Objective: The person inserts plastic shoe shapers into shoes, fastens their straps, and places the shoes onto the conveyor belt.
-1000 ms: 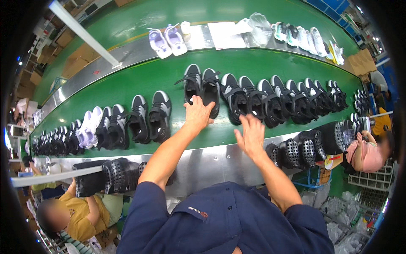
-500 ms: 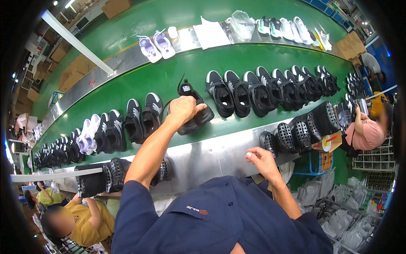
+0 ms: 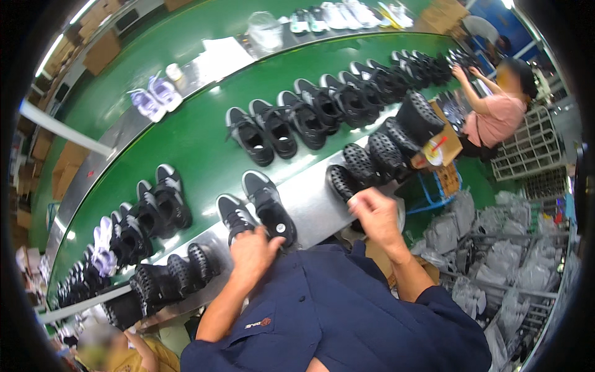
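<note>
A: In the head view, where is the left hand [image 3: 253, 250]?

B: Low in the middle, at the heel of the left shoe [image 3: 232, 214]. Its fingers bend over the collar while the thumb stands out wide toward the right shoe [image 3: 266, 201]. Whether they grip, I can't tell.

A: And those 2 shoes?

B: Black with grey toes, side by side, toes pointing away from the person. The toes lie over the green belt [image 3: 198, 146], the heels over the steel ledge [image 3: 313, 208]. (The right shoe shows a pale round spot inside its heel.)

A: The right hand [image 3: 377, 217]?

B: Near the closest of the studded black pieces [image 3: 341, 183]. Its fingers are curled, tips narrowed together, but blurred: I can't tell if they touch or hold anything.

A: What else is on the belt?

B: A row of black shoes [image 3: 310, 118] on the right. On the left, more black shoes, with white-lilac shoes [image 3: 104, 248] among them.

A: And beyond it?

B: A lilac pair [image 3: 155, 99], a white jar [image 3: 174, 72], paper [image 3: 222, 57] and a clear bag [image 3: 265, 31], all along the far strip.

A: Anyone around?

B: A co-worker in pink [image 3: 499, 111], upper right, with hands at the shoes there; a yellow sleeve [image 3: 158, 356] shows lower left.
</note>
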Motion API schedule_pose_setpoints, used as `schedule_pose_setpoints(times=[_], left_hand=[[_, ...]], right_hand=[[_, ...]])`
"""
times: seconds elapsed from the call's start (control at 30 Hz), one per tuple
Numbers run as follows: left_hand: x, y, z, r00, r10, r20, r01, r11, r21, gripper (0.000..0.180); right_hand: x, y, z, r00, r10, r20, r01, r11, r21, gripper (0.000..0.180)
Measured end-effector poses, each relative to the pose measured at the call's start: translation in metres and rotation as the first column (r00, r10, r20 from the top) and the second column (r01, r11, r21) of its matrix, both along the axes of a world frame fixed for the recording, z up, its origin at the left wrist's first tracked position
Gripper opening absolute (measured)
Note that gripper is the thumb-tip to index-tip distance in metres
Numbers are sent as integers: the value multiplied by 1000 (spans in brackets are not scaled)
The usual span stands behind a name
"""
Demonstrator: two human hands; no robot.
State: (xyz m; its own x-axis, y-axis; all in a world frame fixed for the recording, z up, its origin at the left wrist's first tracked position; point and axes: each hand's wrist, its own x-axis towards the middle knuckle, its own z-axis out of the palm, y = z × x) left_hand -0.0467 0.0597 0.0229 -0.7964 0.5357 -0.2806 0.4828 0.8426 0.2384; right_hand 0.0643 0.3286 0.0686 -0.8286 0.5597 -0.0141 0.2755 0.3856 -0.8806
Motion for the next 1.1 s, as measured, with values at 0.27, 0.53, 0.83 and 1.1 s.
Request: schedule_pose_setpoints(times=[0.27, 0.53, 0.83, 1.1], left_hand=[[-54, 18, -37, 983, -32, -181, 95, 931, 351, 48], [-71, 14, -48, 966, -54, 254, -64, 899, 434, 37], [-85, 15, -60, 897, 8, 442, -241, 847, 474, 36], [-83, 25, -80, 866, -125, 485, -190, 814, 549, 35]], right_hand=[[28, 181, -7, 907, -410, 97, 192, 608, 770, 58], [1, 221, -31, 831, -325, 451, -280, 455, 845, 50], [-8, 21, 59, 810, 353, 469, -533, 776, 336, 46], [-40, -49, -13, 555, 460, 693, -664, 747, 36, 47]])
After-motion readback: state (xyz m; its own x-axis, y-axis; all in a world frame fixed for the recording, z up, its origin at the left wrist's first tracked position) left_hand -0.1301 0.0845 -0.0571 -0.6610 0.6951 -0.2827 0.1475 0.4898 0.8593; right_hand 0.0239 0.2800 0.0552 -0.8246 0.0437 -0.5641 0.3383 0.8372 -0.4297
